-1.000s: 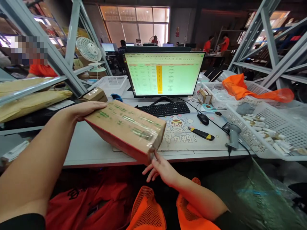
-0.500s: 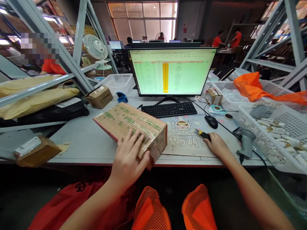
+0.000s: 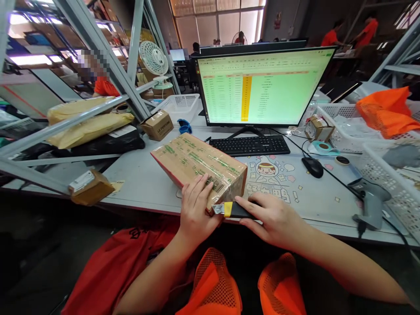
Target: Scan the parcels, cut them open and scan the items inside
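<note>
Since ½ sec ago: the knife [image 3: 240, 210] has gone from the mat [image 3: 320, 199], R of the carton [image 3: 200, 159], over to the carton's near end, carried by the R hand [image 3: 274, 215]. L hand [image 3: 196, 209] is still on the carton, about same spot. View has swung L too, so more of the shelving side shows.

Now: R hand's grasping the knife by its black handle, yellow band & silvery front end pointing L, at the carton's near corner, just by the L thumb. Can't tell if the blade touches cardboard. L hand isn't clenched: fingers lie flat on the carton top next to the barcode, thumb down by the near end.

Carton's on the desk [image 3: 136, 186] at the front edge, set at an angle, clear tape & green print on top, reddish side facing L.

Behind it: kbd [image 3: 251, 145], then monitor [image 3: 262, 89] w/ a spreadsheet up. Mouse [image 3: 312, 167] R of the kbd, scanner [image 3: 372, 199] farther R, nr the white basket [image 3: 393, 183]. Small brown box [image 3: 158, 125] back L; taped brown pkg [image 3: 91, 187] at the desk's L front edge.
</note>
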The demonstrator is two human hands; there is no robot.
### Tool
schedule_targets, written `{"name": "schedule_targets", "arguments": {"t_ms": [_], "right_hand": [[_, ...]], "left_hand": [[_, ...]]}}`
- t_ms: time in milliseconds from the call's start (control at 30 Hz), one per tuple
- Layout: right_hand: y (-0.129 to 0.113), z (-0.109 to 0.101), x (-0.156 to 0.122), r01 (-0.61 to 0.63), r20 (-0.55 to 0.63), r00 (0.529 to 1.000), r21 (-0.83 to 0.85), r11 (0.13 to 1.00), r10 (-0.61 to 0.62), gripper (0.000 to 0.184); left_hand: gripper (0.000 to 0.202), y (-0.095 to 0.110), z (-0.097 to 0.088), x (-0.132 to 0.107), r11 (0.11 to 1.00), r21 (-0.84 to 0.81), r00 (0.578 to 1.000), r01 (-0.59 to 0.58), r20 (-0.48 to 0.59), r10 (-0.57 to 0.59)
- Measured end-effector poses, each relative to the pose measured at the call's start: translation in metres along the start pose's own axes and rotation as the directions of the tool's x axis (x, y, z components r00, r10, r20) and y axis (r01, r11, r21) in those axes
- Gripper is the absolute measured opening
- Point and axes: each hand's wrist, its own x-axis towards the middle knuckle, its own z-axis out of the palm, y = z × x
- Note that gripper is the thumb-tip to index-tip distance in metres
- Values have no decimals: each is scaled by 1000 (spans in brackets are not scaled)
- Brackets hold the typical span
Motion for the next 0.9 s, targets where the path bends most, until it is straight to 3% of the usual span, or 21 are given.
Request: {"name": "schedule_targets", "arguments": {"t_ms": [333,567,800,900], "right_hand": [[-3,-21,4,-9,58,998,-112,994,16,44],[7,-23,8,-77,107,991,-27,997,79,44],[-1,-17,13,16,62,998,-100,995,-10,47],[14,-16,13,-5,32,999,-137,991,9,46]], "left_hand": [[64,-1,3,-1,1000,2,999,-11,-30,11],[60,1,4,0,1000,20,999,-10,-38,11],[61,-1,1,-2,1000,8,999,-7,-31,8],[56,-1,-2,-1,1000,-1,999,-29,-24,29]]}}
